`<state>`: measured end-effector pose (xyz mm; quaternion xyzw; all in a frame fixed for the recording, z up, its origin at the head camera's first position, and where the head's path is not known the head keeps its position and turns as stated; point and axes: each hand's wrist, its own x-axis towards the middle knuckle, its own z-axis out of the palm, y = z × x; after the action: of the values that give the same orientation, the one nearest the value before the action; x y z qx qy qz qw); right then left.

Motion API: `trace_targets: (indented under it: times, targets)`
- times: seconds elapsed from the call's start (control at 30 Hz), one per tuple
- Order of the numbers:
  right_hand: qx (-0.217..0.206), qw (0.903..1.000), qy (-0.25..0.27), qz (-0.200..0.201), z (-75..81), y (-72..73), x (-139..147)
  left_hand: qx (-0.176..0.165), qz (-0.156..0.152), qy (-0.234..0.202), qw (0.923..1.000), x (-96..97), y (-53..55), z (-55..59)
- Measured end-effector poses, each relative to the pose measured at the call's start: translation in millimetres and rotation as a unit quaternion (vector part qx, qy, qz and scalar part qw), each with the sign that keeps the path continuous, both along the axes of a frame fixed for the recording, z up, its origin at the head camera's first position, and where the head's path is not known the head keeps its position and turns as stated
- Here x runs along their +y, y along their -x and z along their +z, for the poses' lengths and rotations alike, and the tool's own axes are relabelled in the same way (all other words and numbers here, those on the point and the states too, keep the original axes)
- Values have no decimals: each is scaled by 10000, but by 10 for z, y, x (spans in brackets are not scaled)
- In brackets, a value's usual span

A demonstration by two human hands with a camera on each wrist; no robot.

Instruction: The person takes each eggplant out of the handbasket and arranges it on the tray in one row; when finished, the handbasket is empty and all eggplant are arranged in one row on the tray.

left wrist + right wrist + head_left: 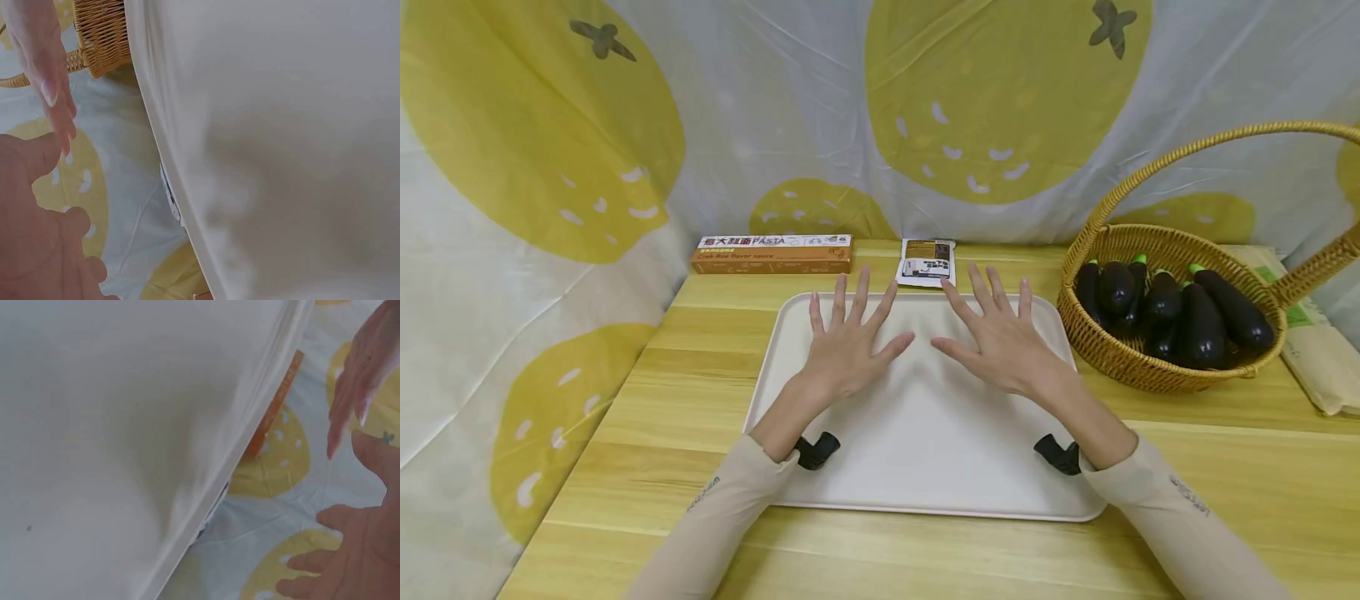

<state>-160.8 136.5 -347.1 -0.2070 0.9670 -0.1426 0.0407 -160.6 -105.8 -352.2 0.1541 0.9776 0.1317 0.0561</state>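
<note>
My left hand (847,350) hovers palm down over the left half of a white rectangular tray (925,450), its fingers spread. Over the right half, my right hand (1003,346) is held the same way, thumb pointing toward the other thumb. Neither hand holds anything; both wrist views show a gap between palm and tray, with soft shadows on its surface. Just beyond the tray's far edge, ahead of the fingertips, lies a small printed packet (927,263). An orange and white pasta box (771,254) rests to its left.
A wicker basket (1150,379) with a tall handle stands right of the tray, holding several dark eggplants (1206,329). Behind it lies a beige and green package (1326,367). A patterned cloth (820,108) hangs along the back and left of the wooden table (647,467).
</note>
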Motion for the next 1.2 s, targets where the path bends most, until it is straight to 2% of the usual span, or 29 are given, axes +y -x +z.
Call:
trace_targets:
  times: [0.13,0.3,0.37,0.5,0.67,0.8,0.97,1.1,1.2]
  targets:
    - [-186,9997,-16,154,60,-19,99,-238,-143,-92,9996,-188,30,72]
    - [-410,9985,149,322,196,-63,292,-791,-467,-263,9954,-594,151,170]
    - [-423,9979,217,434,252,-95,380,-994,-549,-438,9926,-793,228,158]
    - [-425,9972,170,597,348,-180,542,-1408,-508,-877,9848,-1179,372,70]
    - [-487,9956,285,746,438,-309,709,-1903,-419,-1393,9709,-1549,458,-12]
    - [-635,9936,537,770,457,-417,827,-2137,-497,-1401,9655,-1737,450,-50]
    - [-858,9911,859,546,462,-503,986,-2329,-631,-1593,9573,-1895,426,-136]
    - [-1133,9860,1179,315,499,-538,1186,-2347,-873,-1689,9533,-1966,404,-191]
    - [-1042,9869,1228,114,529,-538,1364,-2336,-1051,-1717,9513,-1989,398,-218]
